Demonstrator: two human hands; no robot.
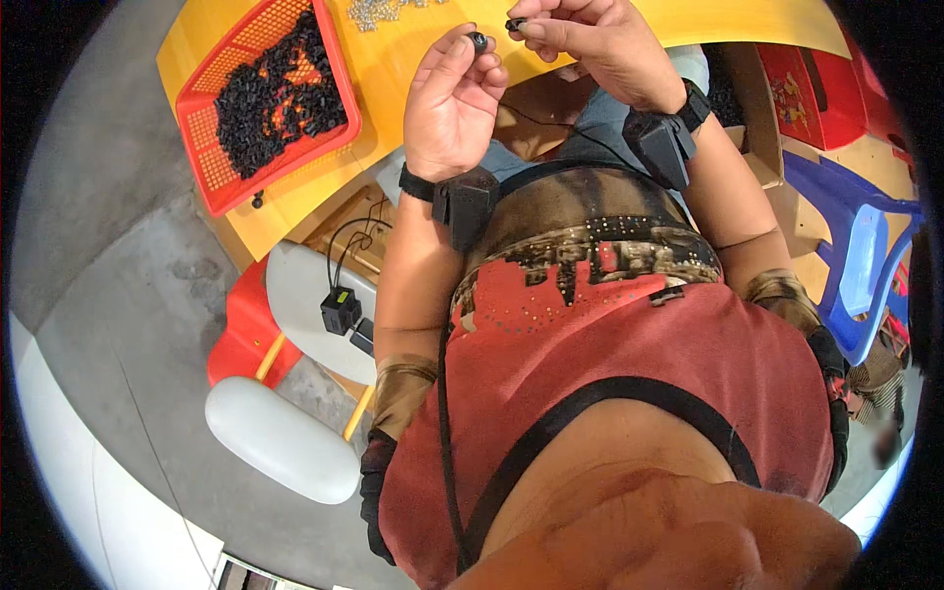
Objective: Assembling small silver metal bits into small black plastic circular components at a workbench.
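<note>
Near the table's front edge, my left hand (454, 103) pinches a small black round part (478, 41) between thumb and fingers. A pale spot shows on its face. To its right, my right hand (610, 44) grips another small black part (514, 25) at its fingertips. The two parts are close together but apart. Their exact kind is too small to make out. Left of my left hand, a red-orange plastic basket (351, 128) on the yellow table (393, 69) holds many small black parts (280, 93).
Small clear or metallic pieces (379, 12) lie at the table's far side. One black part (258, 200) is beside the basket. A grey-white chair (285, 438) with black boxes (341, 311) and cables stands left; a blue plastic chair (865, 246) and cardboard box (762, 128) are right.
</note>
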